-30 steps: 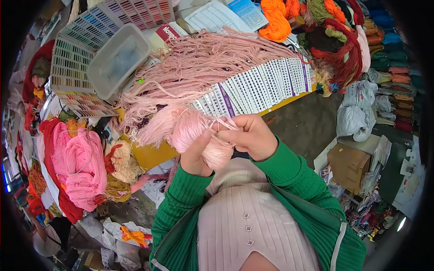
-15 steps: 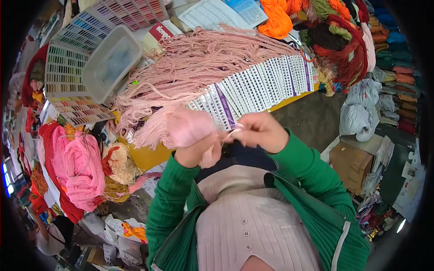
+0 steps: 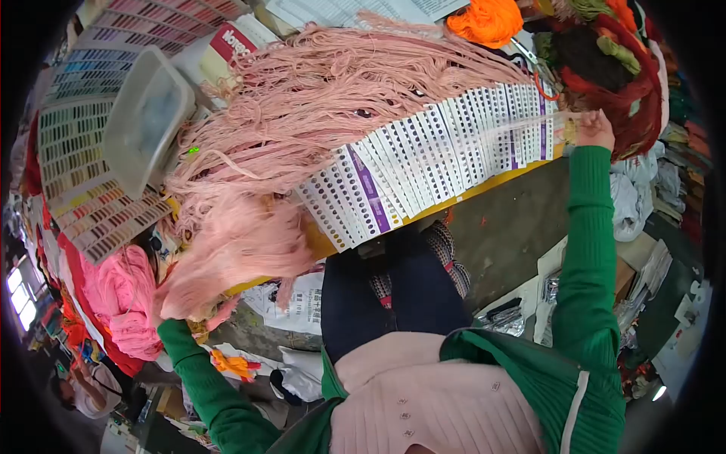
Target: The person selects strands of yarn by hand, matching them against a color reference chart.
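Observation:
A loose, fluffy bundle of light pink thread (image 3: 242,242) spreads over the table's front left edge, blurred by motion. My left hand (image 3: 160,309) is at its lower left end, closed on it, with the fingers mostly hidden. Far to the right, my right hand (image 3: 596,129) is closed in a pinch on thin pale strands (image 3: 541,121), which trail leftward over the punched cards. White punched cards (image 3: 423,159), some with purple strips, line the table's front edge. Behind them lie many dusty pink thread hanks (image 3: 325,106).
A translucent plastic tub (image 3: 147,121) stands at left beside a thread colour chart (image 3: 83,144). Bright pink yarn (image 3: 125,295) lies at lower left. Orange yarn (image 3: 484,23), scissors (image 3: 523,51) and dark red yarn (image 3: 639,98) are at back right. A person (image 3: 91,386) is at far lower left.
My hands have moved from close together in front of me to wide apart. The pink bundle went left with my left hand and fanned out; pale strands now trail from my right hand.

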